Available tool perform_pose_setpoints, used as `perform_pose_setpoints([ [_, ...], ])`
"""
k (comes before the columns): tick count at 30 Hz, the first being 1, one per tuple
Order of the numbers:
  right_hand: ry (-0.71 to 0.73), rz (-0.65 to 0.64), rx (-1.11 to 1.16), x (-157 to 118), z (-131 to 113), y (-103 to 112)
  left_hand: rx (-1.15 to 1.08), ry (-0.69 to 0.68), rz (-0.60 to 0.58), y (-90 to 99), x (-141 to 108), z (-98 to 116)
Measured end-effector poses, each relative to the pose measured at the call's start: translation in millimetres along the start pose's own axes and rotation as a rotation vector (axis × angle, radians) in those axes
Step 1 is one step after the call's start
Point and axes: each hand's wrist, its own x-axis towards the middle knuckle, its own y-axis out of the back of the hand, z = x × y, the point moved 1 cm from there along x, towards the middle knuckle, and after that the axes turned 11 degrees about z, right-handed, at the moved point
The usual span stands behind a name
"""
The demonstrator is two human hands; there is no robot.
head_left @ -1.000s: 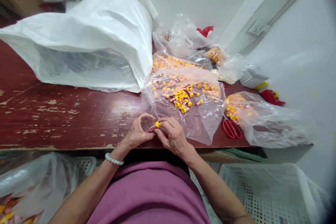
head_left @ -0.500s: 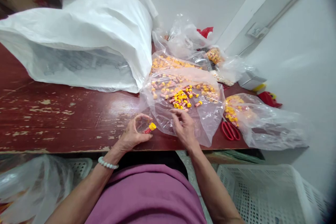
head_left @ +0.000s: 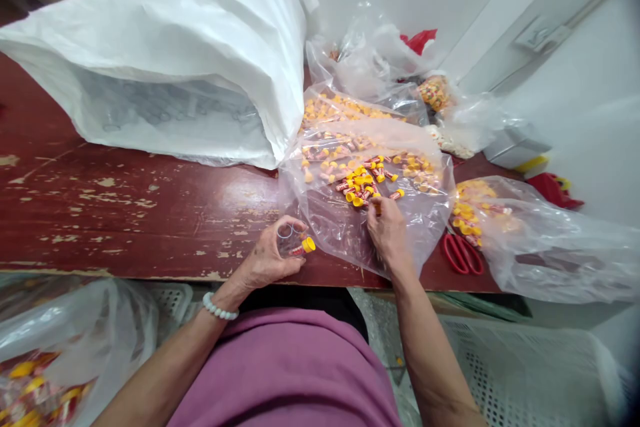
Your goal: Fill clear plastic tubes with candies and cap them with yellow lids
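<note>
My left hand (head_left: 273, 255) is curled round a clear plastic tube (head_left: 289, 235) with round rims, held above the table's front edge. A small red-patterned tube with a yellow cap (head_left: 309, 244) shows at the same hand's fingertips; whether it sits inside the clear one I cannot tell. My right hand (head_left: 389, 230) reaches to the near side of a loose pile of yellow-capped tubes (head_left: 357, 185), thumb and fingers pinched together. What they grip, if anything, is hidden. The pile lies on an open clear plastic bag (head_left: 330, 223), with more capped tubes under its film.
A large white sack (head_left: 220, 33) of clear plastic pieces stands on the worn red table (head_left: 150, 213). Red-handled scissors (head_left: 463, 254) and another bag of capped tubes (head_left: 520, 227) lie right. Below are a white crate (head_left: 530, 360) and a filled bag (head_left: 115, 327).
My right hand has moved forward and right to the pile, its fingers now at the tubes. My left hand still holds its tubes. The whole view has shifted slightly.
</note>
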Motion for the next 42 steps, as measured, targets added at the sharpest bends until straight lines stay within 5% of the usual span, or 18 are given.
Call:
perform_pose_setpoints([
  [3,-0.132,-0.011,0.372,-9,-37,26,0.016,-0.030,-0.007,-0.2,0,-1],
  [8,-0.266,-0.298,0.912,-28,-97,42,0.055,-0.045,-0.045,-4.2,-2,-2],
  [14,0.010,-0.362,0.723,-26,-104,35,0.169,-0.170,-0.079,-6.8,-2,0],
  [20,0.229,-0.246,0.636,-21,-107,43,0.175,-0.167,-0.084,-6.9,-2,1],
  [27,0.478,-0.260,0.389,-45,-104,30,0.193,-0.141,-0.056,-7.1,1,6],
  [32,0.321,-0.223,0.522,-32,-84,21,0.151,-0.078,-0.076,-6.0,2,5],
  [37,0.135,-0.099,0.086,3,-25,-6,0.075,-0.051,-0.036,-1.6,3,0],
  [42,0.095,-0.142,0.046,18,2,-17,0.030,-0.071,-0.027,-1.5,4,-2],
])
